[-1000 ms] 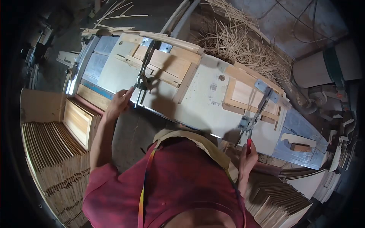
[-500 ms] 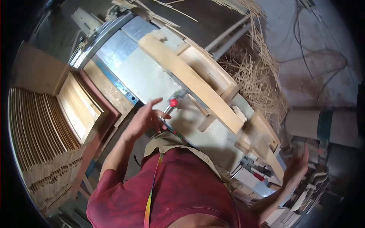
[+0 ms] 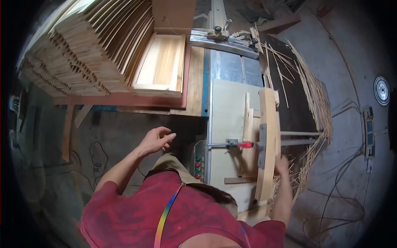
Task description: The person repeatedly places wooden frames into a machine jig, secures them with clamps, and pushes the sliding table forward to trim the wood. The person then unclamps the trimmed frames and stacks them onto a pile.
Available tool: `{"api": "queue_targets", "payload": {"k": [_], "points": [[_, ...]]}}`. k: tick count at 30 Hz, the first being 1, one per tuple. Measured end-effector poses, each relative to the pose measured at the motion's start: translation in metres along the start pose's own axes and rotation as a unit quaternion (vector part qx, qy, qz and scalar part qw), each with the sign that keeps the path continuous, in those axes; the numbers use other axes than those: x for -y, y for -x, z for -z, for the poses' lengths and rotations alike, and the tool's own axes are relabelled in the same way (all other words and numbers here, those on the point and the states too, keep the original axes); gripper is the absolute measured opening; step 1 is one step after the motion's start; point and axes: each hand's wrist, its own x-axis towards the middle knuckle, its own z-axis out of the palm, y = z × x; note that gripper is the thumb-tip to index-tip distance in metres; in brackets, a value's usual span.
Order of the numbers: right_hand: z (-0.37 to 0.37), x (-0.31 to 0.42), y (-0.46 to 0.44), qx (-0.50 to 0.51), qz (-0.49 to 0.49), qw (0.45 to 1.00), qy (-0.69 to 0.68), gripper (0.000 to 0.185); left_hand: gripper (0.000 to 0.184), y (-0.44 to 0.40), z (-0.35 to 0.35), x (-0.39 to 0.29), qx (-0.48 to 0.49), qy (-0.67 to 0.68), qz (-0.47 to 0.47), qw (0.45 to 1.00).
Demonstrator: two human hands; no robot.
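My left hand (image 3: 157, 141) hovers above the floor, left of the machine table (image 3: 227, 103); its fingers are loosely bent and apart, with nothing in them. My right hand (image 3: 282, 165) is at the right side of a long wooden beam (image 3: 269, 132) on the table. It is blurred and its fingers are partly hidden, so whether it grips anything does not show. Left of the beam lie narrow wooden strips (image 3: 247, 136). A toggle clamp with a red handle (image 3: 245, 144) reaches over them. A short wood piece (image 3: 240, 180) sticks out nearer my body.
At the upper left, a large stack of framed wooden panels (image 3: 95, 53) stands beside one flat panel (image 3: 161, 62). A button box (image 3: 199, 161) sits at the table's left edge. Thin offcuts (image 3: 310, 95) are heaped on the right; cables (image 3: 339, 186) cross the floor.
The view has swung round, so the panel stack now appears at the top left. My right hand has come from the lower right to the beam's side. My left fingers are more bent.
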Motion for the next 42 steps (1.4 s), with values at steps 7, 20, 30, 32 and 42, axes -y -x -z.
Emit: {"api": "queue_targets", "payload": {"k": [7, 20, 30, 32, 42], "points": [[0.193, 0.123, 0.083, -0.153, 0.122, 0.973, 0.122, 0.031, 0.048, 0.049, -0.038, 0.034, 0.017, 0.040, -0.035, 0.998], [0.228, 0.380, 0.143, -0.263, 0.312, 0.877, -0.256, 0.022, 0.041, 0.027, -0.078, -0.058, 0.185, 0.229, -0.236, 0.926], [-0.131, 0.589, -0.017, 0.028, 0.336, 0.817, -0.468, 0.028, 0.052, -0.090, 0.072, -0.027, -0.032, 0.410, -0.126, 0.903], [-0.154, 0.601, -0.025, 0.041, 0.311, 0.841, -0.441, 0.028, 0.054, -0.101, 0.093, -0.020, -0.040, 0.369, -0.076, 0.925], [-0.157, 0.630, -0.009, -0.062, 0.341, 0.912, -0.220, 0.050, 0.056, -0.112, 0.153, -0.039, -0.030, 0.292, 0.044, 0.955]]}}
